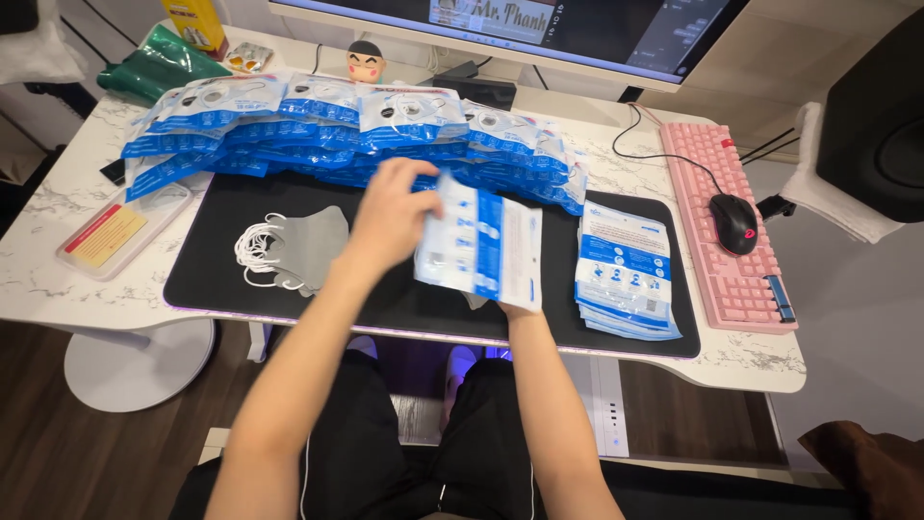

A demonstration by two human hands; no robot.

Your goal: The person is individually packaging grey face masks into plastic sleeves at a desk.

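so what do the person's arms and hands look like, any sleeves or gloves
Both forearms are bare, with no sleeves in view. The left hand has no glove, ring or watch that shows. The right hand is mostly hidden behind a packet, so little can be told.

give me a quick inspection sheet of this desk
surface: white marble-look desk with a black mat
job's things: blue-white pouch held over the mat; grey masks at left; flat pouch stack at right; filled packs in rows behind
clutter: clear tray, green bag, small figurine
grippers: left hand at the pouch's top; right hand mostly hidden beneath it
cables: black mouse cable
surroundings: monitor, pink keyboard, mouse, speaker
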